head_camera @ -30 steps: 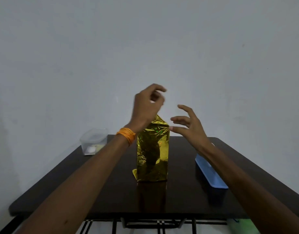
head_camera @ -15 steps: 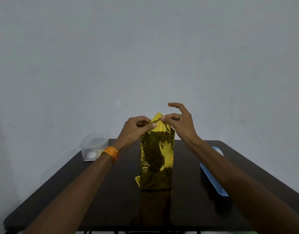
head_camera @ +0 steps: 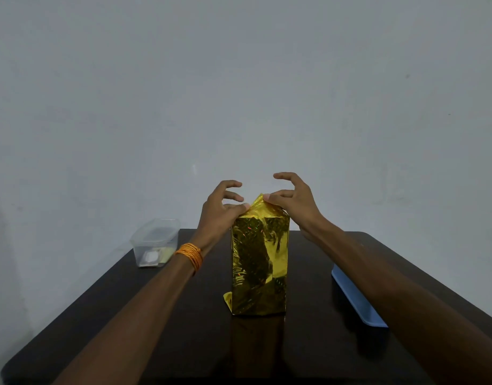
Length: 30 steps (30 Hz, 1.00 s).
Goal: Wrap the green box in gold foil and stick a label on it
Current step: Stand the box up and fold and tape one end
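Wrapped box point(head_camera: 260, 268) stands upright mid-desk point(head_camera: 183, 343), gold foil point(head_camera: 267, 211) gathered to a peak on top. Left hand point(head_camera: 218, 215) and right hand point(head_camera: 293, 204) pinch that peak from either side, other fingers curled loose above. Clear tub point(head_camera: 156, 243) far left, blue tray point(head_camera: 356, 298) right.

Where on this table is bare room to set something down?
Bare tabletop lies between clear container and foil-wrapped box, between box and blue tray, and along the near edge. Crowded at the box top, where left hand and right hand pinch foil.
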Each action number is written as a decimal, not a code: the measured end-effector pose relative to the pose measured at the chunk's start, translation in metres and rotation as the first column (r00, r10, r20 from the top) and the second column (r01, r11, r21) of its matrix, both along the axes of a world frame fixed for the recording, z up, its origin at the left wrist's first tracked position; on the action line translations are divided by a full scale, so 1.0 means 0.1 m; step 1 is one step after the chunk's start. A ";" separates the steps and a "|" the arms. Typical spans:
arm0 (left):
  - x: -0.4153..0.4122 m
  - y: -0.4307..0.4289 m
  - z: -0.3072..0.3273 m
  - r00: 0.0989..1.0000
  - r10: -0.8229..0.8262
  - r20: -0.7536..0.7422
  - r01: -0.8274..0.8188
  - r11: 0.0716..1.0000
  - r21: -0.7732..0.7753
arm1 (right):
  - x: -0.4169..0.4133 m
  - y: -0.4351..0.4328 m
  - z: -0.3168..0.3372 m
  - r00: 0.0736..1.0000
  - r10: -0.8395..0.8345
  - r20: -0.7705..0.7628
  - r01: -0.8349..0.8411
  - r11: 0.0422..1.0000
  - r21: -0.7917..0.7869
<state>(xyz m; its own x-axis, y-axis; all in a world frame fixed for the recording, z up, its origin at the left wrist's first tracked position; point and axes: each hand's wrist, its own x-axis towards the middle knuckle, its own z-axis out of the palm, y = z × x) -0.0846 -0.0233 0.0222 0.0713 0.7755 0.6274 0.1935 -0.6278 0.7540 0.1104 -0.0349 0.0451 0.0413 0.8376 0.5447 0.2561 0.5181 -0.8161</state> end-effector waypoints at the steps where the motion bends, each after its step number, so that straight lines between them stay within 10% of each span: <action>1: -0.02 0.00 -0.01 1.000 -0.008 0.012 0.008 1.000 -0.002 | 0.00 0.01 0.00 1.000 -0.008 0.015 0.008 1.000 -0.012; 16: -0.05 0.00 0.05 0.990 -0.141 0.003 0.141 0.988 -0.060 | 0.03 -0.04 -0.07 0.999 -0.025 0.025 0.026 0.997 -0.070; 30: 0.10 -0.04 0.33 0.997 0.075 -0.007 -0.076 0.996 -0.037 | 0.05 -0.04 -0.16 1.000 -0.018 0.026 0.019 0.999 -0.046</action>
<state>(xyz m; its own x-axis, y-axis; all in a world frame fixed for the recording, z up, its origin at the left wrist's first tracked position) -0.0750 -0.0273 0.0548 0.0149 0.8013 0.5981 0.2434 -0.5830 0.7751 0.1150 -0.0394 0.0296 0.0440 0.8613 0.5061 0.2861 0.4745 -0.8324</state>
